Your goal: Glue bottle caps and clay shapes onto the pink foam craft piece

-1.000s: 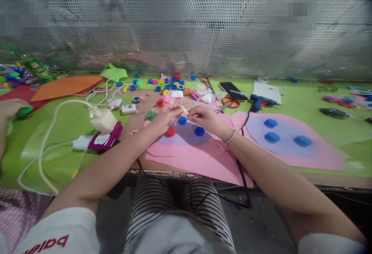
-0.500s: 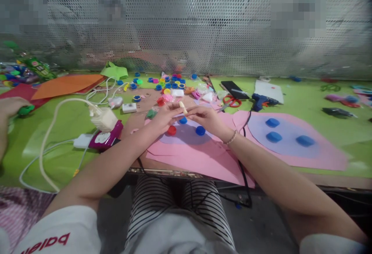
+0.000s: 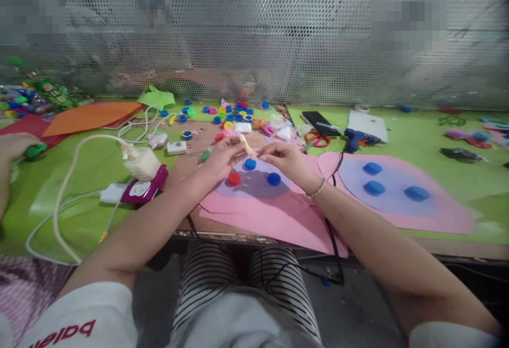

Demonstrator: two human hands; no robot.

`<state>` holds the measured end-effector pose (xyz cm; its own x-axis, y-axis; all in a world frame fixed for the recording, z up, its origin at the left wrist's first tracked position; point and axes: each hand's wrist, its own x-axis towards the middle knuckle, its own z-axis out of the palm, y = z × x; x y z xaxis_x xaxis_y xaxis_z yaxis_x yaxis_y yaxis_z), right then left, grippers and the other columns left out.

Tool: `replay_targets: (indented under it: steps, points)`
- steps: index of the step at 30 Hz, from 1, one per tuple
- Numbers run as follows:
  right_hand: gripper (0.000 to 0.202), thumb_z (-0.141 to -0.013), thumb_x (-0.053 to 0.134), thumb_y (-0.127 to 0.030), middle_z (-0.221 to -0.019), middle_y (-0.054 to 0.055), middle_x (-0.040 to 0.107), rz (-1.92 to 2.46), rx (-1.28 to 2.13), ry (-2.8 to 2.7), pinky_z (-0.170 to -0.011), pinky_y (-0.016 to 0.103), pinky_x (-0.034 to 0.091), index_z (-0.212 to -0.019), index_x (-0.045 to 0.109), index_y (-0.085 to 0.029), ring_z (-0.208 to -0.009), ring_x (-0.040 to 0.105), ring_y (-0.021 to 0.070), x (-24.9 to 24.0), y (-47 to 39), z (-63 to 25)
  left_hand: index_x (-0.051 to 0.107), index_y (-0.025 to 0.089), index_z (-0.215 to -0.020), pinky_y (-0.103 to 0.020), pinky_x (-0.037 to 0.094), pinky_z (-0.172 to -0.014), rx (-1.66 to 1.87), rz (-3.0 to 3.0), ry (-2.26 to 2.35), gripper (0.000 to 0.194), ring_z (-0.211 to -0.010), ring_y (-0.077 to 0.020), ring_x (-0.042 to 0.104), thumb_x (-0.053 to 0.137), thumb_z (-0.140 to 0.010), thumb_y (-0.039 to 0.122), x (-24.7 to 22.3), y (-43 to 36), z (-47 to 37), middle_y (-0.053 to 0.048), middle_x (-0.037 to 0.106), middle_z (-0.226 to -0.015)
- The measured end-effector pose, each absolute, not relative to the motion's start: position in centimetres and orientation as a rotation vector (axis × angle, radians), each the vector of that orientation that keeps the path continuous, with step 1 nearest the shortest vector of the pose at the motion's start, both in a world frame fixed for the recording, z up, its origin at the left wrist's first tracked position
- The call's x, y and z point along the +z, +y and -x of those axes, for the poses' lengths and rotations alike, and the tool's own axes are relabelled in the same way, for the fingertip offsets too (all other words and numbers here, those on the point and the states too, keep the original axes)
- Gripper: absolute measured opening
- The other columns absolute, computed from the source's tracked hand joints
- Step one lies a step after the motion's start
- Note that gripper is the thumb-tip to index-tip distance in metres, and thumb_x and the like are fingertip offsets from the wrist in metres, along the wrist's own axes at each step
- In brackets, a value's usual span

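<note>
**One pale strip [image 3: 246, 146] held in mid-air**

We have its side in a left hand [image 3: 222, 159] pinch, thumb and fingers nearly together. Strip is tilted, lower end toward the right hand [image 3: 285, 162], likely so both hands can work it. Right fingers are curled in near that end; we can't make out whether they grip anything.

Below the hands: blue cap [image 3: 250, 164], red cap [image 3: 234, 179], second blue cap [image 3: 274, 179], spaced apart on purple paper [image 3: 252, 191] over pink paper [image 3: 274, 220]. Spacing looks deliberate.

Scissors [image 3: 317, 139] and glue gun [image 3: 360, 139] sit beyond the right hand, probably for easy reach.
</note>
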<state>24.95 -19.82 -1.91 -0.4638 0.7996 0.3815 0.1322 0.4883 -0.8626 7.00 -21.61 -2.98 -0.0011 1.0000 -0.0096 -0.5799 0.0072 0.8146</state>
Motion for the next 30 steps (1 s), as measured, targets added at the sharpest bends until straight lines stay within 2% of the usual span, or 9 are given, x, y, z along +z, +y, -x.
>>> replay_targets:
  steps: [6,11,16,24,30]
  points:
    - [0.027,-0.076,0.059,-0.041,-0.067,0.002,0.059,0.850,1.048,-1.887,-0.059,0.028,0.044,-0.065,0.056,-0.016,-0.062,0.055,0.0114,-1.86,-19.89,-24.93,0.060,0.014,-0.080,-0.031,0.047,-0.080,1.368,-0.779,0.734,0.014,-0.073,-0.0114,0.062,0.063,-0.070,0.006,-2.75,-21.99,-7.02,-0.001,0.063,-0.074]
    - [0.024,-0.073,0.062,-0.039,-0.064,-0.001,0.057,0.855,1.108,-1.826,-0.059,0.027,0.045,-0.069,0.053,-0.017,-0.061,0.056,0.0110,-2.01,-19.70,-24.91,0.061,0.015,-0.082,-0.031,0.046,-0.081,1.334,-0.793,0.704,0.012,-0.074,-0.0104,0.060,0.063,-0.072,0.009,-2.70,-22.15,-7.08,0.000,0.061,-0.075]
    - [0.021,-0.069,0.068,-0.036,-0.065,0.000,0.059,0.876,1.078,-1.855,-0.058,0.026,0.045,-0.070,0.060,-0.016,-0.059,0.053,0.0097,-2.06,-19.43,-25.07,0.063,0.015,-0.083,-0.030,0.046,-0.079,1.324,-0.805,0.698,0.011,-0.073,-0.0095,0.058,0.063,-0.073,0.010,-2.78,-22.09,-7.07,-0.001,0.061,-0.077]
    - [0.024,-0.073,0.063,-0.040,-0.084,0.004,0.068,0.857,1.238,-1.783,-0.069,0.029,0.052,-0.083,0.068,-0.019,-0.075,0.063,0.0136,-1.69,-19.87,-24.81,0.062,0.015,-0.087,-0.031,0.047,-0.079,1.278,-0.856,0.681,0.013,-0.081,-0.0143,0.061,0.062,-0.074,0.012,-2.80,-22.18,-7.03,-0.004,0.063,-0.082]
    - [0.036,-0.073,0.060,-0.051,-0.065,0.003,0.062,0.866,1.263,-1.726,-0.063,0.026,0.050,-0.064,0.063,-0.016,-0.060,0.057,0.0104,-1.63,-19.92,-24.91,0.064,0.015,-0.085,-0.032,0.048,-0.079,1.278,-0.846,0.676,0.012,-0.081,-0.0149,0.061,0.062,-0.074,0.011,-2.65,-22.33,-7.04,-0.004,0.064,-0.082]
